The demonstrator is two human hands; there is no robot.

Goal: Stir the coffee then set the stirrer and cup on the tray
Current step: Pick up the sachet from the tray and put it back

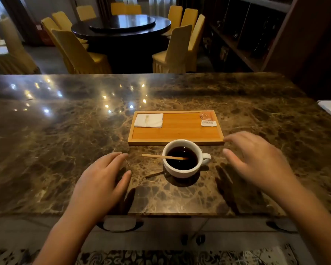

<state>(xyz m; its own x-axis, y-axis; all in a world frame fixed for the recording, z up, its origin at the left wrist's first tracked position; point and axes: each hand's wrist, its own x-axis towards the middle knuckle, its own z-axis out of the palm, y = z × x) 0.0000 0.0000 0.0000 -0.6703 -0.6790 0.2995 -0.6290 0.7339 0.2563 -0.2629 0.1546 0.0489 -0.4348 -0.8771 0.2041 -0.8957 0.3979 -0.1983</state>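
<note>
While the head camera looks down over the marble counter [65,131], both hands flank the cup [182,169] and neither one holds anything. The left hand [101,178] lies spread and empty, fingers loose, low over the stone and well clear of the stirrer's free end. The right hand [256,161] hovers open beside the handle; it is blurred, so whether it is reaching or just waiting is hard to call.

The cup sits on the counter just in front of the tray [176,143], handle turned to the right, handy for that right hand. The stirrer [164,156] leans across the rim, tip sunk in the dark coffee [182,163], its dry end pointing left toward the left hand. On the tray, a napkin [149,120] fills the far left corner and a sachet [207,119] the far right, leaving the middle bare for cup and stirrer.
</note>
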